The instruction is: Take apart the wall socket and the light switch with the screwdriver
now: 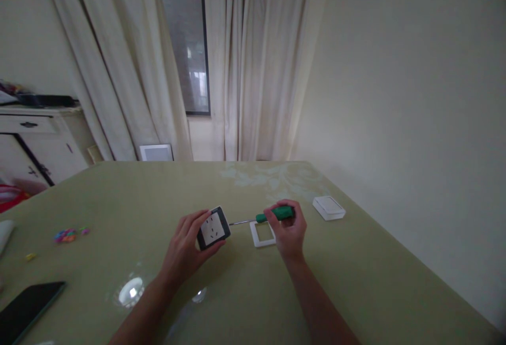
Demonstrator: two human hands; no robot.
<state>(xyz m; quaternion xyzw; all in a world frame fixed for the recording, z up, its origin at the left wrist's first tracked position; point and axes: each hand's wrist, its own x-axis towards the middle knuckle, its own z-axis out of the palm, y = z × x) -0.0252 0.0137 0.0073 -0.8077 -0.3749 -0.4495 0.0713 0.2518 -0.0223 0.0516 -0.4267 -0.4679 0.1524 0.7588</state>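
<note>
My left hand (pixel 188 242) grips a wall socket (pixel 213 228) by its edges, its white slotted face tilted up inside a dark border. In my right hand (pixel 290 231) is a screwdriver (pixel 276 213) with a green handle, fingers wrapped round it. Its thin metal shaft points left, and the tip meets or nearly meets the socket's right edge; I cannot tell which. Under the screwdriver a white square frame (pixel 259 242) lies flat on the table, partly covered by my right hand.
On the pale green table (pixel 158 192), a white square box (pixel 329 208) sits near the right edge. Small colourful pieces (pixel 66 236) and a yellow bit (pixel 30 257) lie at left, with a dark phone or tablet (pixel 29 308) at the front left. A wall borders the right side.
</note>
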